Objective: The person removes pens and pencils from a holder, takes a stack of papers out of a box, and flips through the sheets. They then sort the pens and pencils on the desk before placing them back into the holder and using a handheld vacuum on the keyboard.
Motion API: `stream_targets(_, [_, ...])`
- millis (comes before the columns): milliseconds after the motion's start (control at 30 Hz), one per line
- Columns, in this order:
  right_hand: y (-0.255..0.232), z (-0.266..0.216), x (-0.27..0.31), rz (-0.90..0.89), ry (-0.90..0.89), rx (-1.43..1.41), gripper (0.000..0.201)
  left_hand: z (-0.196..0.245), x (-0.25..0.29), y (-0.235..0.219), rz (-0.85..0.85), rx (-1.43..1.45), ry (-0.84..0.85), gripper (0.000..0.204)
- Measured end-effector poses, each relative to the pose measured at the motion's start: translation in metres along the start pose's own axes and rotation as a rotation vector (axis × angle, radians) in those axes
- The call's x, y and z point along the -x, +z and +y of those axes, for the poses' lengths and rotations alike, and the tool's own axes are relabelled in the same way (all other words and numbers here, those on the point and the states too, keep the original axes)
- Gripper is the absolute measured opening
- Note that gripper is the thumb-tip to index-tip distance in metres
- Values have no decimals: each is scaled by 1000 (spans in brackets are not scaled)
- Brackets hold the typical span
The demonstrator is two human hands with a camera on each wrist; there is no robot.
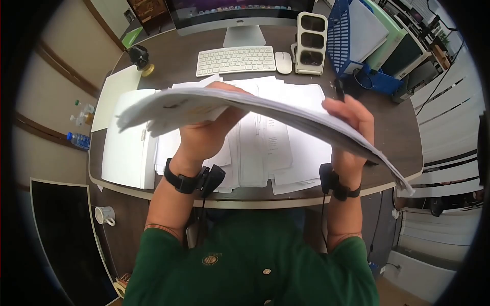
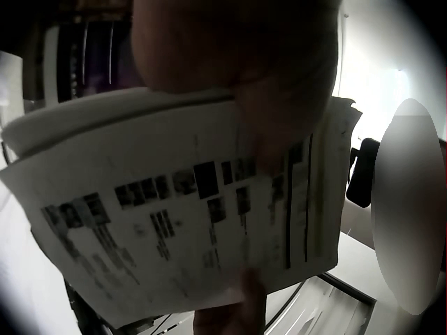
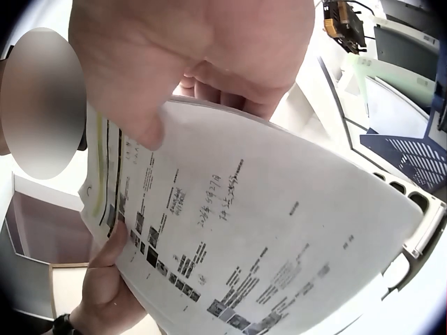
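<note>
Both hands grip one thick paper stack (image 1: pixel 245 109) above the worktop (image 1: pixel 393 132): left hand (image 1: pixel 204 135) pinching underneath, right hand (image 1: pixel 349 127) clasping its edge.

Your right hand (image 3: pixel 188 63) fills the top of the right wrist view, its grip closed on the near edge of a stack of papers (image 3: pixel 258 244), thumb pressed on the top sheet. Printed rows and handwriting run across that sheet below your grip. Lower left of it, your left hand (image 3: pixel 105 286) holds the stack's far edge from underneath.
</note>
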State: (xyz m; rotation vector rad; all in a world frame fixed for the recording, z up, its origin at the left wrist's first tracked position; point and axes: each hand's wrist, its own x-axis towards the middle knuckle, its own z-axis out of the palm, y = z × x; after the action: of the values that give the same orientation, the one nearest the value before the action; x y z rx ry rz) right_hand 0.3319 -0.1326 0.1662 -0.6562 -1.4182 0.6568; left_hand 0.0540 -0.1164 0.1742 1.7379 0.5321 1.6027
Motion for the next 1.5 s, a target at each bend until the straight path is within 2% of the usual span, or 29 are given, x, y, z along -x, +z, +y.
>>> stream_targets(33, [-1,7,4,7,42,11,46,-4,2,1,36,34,3,27])
stream_targets(100, [-2,36,18,8,89,-12,37,-11,16,13,227,28,-146,24])
stream_targets(233, [12,64,35,84,240,-63,31,-41,38,12,140,-78,-450,24])
stream_targets(333, [7,69,40,108,265,-60,29,-48,44,16,125,-71,-550,24])
stream_targets(433, [1,70,40,111,218,4,29,-50,44,22,145,-80,-511,23])
stream_targets(533, [2,61,40,227,145,-99,30,-43,39,26,141,-82,-390,23])
stream_targets(633, [-4,53,38,264,73,-159,31,-40,36,30,143,-21,-323,22])
stream_targets(733, [-8,64,50,213,200,-62,31,-46,42,29,122,20,-419,23])
stream_targets(833, [-7,73,58,148,222,65,34,-56,54,29,-16,-164,-569,25])
stream_targets(1000, [-5,77,64,209,201,114,39,-54,56,31,-25,-111,-536,25])
stream_targets(1100, [-3,72,60,233,114,85,42,-50,54,34,-59,-29,-484,26])
stream_targets(1200, [-18,72,65,211,206,-11,43,-49,57,36,-107,8,-482,29])
stream_targets(1267, [-10,55,60,205,235,-36,39,-43,56,36,-100,69,-564,31])
stream_targets(1367, [-31,49,66,88,298,-7,32,-34,57,35,-116,100,-667,35])
stream_targets(1400, [-37,46,68,120,364,-44,28,-32,57,34,-126,100,-696,36])
stream_targets(1500, [-51,43,75,144,373,-69,29,-21,54,36,-159,58,-674,37])
